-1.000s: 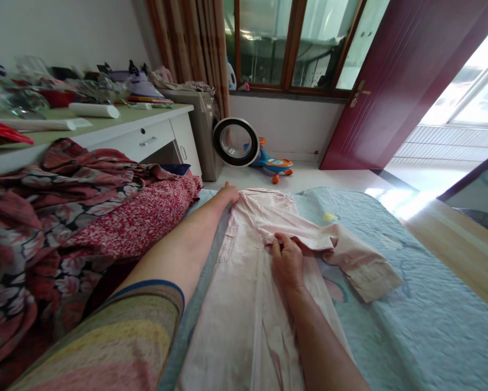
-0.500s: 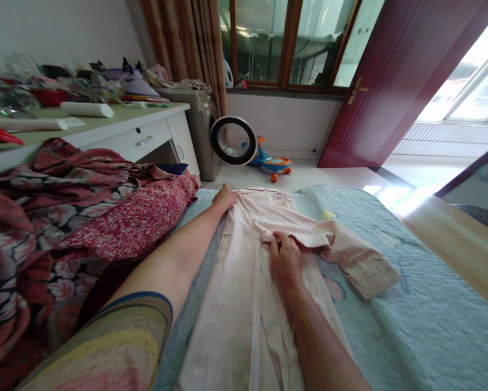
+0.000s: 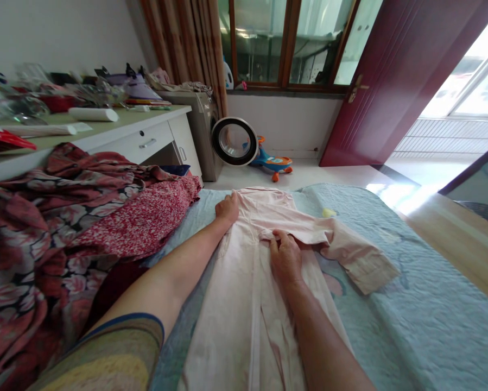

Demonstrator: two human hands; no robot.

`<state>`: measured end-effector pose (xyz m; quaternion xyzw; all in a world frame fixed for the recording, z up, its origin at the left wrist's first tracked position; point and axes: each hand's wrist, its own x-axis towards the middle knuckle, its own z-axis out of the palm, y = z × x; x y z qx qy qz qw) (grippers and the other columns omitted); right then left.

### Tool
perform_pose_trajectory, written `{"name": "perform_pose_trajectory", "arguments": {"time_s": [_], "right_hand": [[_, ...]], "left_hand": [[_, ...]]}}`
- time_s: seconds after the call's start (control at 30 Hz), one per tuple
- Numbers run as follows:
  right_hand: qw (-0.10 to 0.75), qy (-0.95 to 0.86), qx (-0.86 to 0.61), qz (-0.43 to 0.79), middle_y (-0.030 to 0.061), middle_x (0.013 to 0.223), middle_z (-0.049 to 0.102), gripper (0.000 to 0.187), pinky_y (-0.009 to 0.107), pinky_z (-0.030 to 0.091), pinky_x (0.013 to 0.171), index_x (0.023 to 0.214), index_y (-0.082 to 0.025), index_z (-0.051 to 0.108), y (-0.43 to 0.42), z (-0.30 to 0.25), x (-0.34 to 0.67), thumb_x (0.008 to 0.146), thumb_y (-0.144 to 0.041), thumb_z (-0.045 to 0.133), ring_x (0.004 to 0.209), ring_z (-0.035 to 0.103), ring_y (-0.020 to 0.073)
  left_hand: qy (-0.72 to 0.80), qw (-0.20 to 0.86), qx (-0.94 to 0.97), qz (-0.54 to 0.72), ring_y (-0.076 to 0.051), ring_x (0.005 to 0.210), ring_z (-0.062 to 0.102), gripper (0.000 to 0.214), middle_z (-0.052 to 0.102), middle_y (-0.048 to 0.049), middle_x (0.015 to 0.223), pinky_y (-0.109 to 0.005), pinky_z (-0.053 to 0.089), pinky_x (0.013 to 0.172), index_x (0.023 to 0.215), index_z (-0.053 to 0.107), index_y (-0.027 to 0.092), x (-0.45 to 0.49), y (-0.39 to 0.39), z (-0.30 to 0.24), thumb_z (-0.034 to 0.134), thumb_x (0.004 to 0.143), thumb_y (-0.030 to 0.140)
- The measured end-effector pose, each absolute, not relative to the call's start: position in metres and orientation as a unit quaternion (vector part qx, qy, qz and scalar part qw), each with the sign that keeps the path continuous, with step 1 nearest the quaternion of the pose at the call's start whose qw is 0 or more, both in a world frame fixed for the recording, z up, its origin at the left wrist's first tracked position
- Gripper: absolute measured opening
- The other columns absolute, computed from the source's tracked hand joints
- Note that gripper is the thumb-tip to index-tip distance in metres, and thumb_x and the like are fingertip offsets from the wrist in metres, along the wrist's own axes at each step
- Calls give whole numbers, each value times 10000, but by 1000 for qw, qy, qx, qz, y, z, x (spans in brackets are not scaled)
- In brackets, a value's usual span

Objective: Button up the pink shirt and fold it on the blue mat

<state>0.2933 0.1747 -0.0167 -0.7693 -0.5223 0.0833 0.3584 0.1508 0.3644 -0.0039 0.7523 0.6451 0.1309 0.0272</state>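
A long pale pink coat (image 3: 231,304) lies spread along the light blue quilted bedcover (image 3: 414,304), its far end near the bed's edge. One sleeve stretches out to the right, the cuff resting on the cover. At the coat's far left corner, my left hand (image 3: 227,209) is closed on the fabric. My right hand (image 3: 286,255) pinches a fold of the same coat near the base of that sleeve, thumb and fingers together. Part of the coat's lower right side is hidden under my right forearm.
Red floral clothes (image 3: 117,217) are heaped at the left. Beyond them stands a cluttered white desk (image 3: 158,136). A washing machine (image 3: 205,130) has its round door open, near a blue and orange ride-on toy (image 3: 272,162). A dark red door (image 3: 361,81) is at the right.
My left hand has shifted slightly right and nearer, now curled more tightly over the coat's corner. My right hand stays at its fold. The view has moved slightly.
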Motion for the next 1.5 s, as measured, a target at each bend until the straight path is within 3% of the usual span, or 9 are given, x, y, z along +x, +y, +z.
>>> {"name": "perform_pose_trajectory", "arguments": {"time_s": [0.1, 0.27, 0.5, 0.73, 0.97, 1.17, 1.27, 1.4, 1.5], "right_hand": [[351, -521, -774, 82, 76, 989, 689, 273, 265, 421, 777, 1133, -212, 681, 175, -16, 293, 906, -214, 529, 906, 621, 197], [338, -520, -780, 84, 77, 981, 690, 270, 268, 419, 750, 1132, -216, 684, 175, -14, 292, 908, -229, 533, 878, 626, 199], [342, -526, -775, 81, 79, 982, 687, 275, 264, 425, 774, 1136, -208, 684, 174, -15, 292, 910, -233, 529, 892, 623, 193], [348, -525, -772, 89, 86, 1012, 692, 275, 267, 427, 805, 1132, -198, 685, 173, -12, 292, 905, -216, 530, 932, 628, 199], [358, -517, -772, 95, 85, 988, 698, 271, 267, 428, 797, 1121, -193, 693, 173, -11, 292, 918, -245, 521, 907, 632, 199], [353, -519, -773, 90, 83, 988, 695, 273, 270, 428, 780, 1113, -200, 695, 175, -13, 292, 919, -263, 514, 896, 632, 199], [353, -517, -775, 92, 88, 1008, 693, 280, 273, 431, 796, 1120, -196, 694, 175, -13, 292, 915, -259, 514, 918, 630, 202], [356, -520, -770, 99, 95, 1024, 694, 285, 271, 432, 825, 1120, -180, 695, 174, -12, 293, 901, -237, 522, 955, 626, 205], [359, -519, -769, 103, 93, 1016, 696, 289, 276, 433, 827, 1120, -181, 695, 174, -12, 293, 901, -242, 517, 946, 628, 205]], "left_hand": [[600, -7, 787, 142, -313, 1281, 484, 408, 508, -194, 1368, -467, 387, 1038, 1277, 530, 154, 155, 362, -2, 257, 974, 178], [532, 28, 840, 104, -210, 1217, 537, 334, 598, -113, 1278, -317, 392, 1049, 1207, 589, 186, 170, 360, -15, 368, 959, 222], [555, 71, 825, 81, -286, 1451, 285, 644, 318, -186, 1567, -448, 245, 1162, 1436, 390, 114, 173, 374, -28, 370, 942, 527], [615, 110, 778, 60, -281, 1507, 135, 807, 181, -133, 1631, -496, 175, 1192, 1526, 273, 172, 173, 390, -26, 293, 894, 673], [620, 79, 776, 82, -264, 1487, 203, 604, 251, -127, 1611, -513, 194, 1179, 1484, 357, 199, 173, 382, -26, 246, 971, 498], [553, 75, 826, 77, -245, 1431, 329, 464, 409, -127, 1530, -473, 215, 1176, 1400, 452, 212, 165, 334, -19, 386, 959, 343], [520, 73, 848, 77, -224, 1433, 324, 463, 410, -99, 1533, -433, 218, 1180, 1402, 447, 247, 162, 308, -22, 420, 956, 369], [519, 52, 849, 83, -247, 1439, 309, 502, 386, -109, 1546, -459, 218, 1177, 1421, 429, 239, 155, 301, -27, 384, 967, 447], [560, 42, 823, 86, -274, 1427, 323, 492, 382, -125, 1541, -449, 287, 1142, 1383, 466, 224, 151, 311, -23, 389, 959, 459]]}}
